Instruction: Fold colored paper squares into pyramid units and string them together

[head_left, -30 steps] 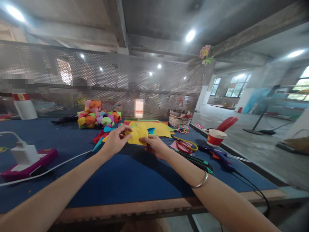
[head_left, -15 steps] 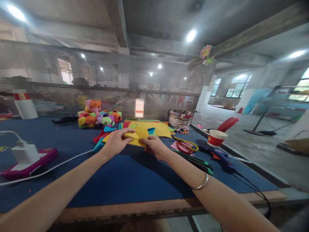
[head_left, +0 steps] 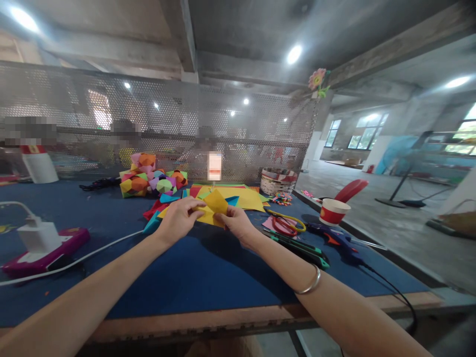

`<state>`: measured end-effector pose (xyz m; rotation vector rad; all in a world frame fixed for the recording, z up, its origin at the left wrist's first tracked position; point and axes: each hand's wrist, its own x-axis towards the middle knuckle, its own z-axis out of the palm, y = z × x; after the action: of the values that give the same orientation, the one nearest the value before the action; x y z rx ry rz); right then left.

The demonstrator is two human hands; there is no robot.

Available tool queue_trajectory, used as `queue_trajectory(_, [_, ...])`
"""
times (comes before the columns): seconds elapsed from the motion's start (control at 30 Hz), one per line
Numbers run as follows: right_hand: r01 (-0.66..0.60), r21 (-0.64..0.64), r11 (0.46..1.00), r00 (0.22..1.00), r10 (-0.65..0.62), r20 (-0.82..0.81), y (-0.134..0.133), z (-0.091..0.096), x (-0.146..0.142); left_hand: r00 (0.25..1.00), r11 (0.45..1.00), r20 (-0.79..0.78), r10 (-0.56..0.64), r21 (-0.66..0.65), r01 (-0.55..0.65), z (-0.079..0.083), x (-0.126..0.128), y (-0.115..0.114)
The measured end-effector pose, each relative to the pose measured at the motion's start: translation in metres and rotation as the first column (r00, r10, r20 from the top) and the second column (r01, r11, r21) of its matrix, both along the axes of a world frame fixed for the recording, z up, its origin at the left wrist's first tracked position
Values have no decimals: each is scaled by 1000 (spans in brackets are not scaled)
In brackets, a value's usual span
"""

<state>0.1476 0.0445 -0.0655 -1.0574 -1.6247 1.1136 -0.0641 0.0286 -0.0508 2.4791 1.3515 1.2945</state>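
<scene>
a creased, pointed piece of yellow paper [head_left: 215, 203] was held over the blue surface [head_left: 174, 285], on the near side of the flat stack of rectangular coloured paper sheets [head_left: 251, 197]. the left hand [head_left: 175, 219] had thumb and forefinger on the paper's left side, and the right hand [head_left: 238, 225] was pinched on its right, thumb on top; the fingers behind could not be seen. the hands stood apart, the paper spanning them. it looked light, thin and easily crumpled, so a gentle hold at the edges, off the raised corner, seemed best. faceted multicoloured paper balls [head_left: 137, 184] lay left of the stack, a round white-and-red woven basket [head_left: 275, 185] right of it.
</scene>
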Motion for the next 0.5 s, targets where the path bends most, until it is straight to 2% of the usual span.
queue_trajectory(0.3, [-100, 78, 992, 990, 91, 107, 3, -2, 2, 981, 986, -130, 146, 104, -133, -3, -6, 3])
queue_trajectory(0.5, [-134, 169, 977, 982, 108, 154, 6, -6, 3, 973, 973, -170, 157, 197, -123, -1, -6, -2])
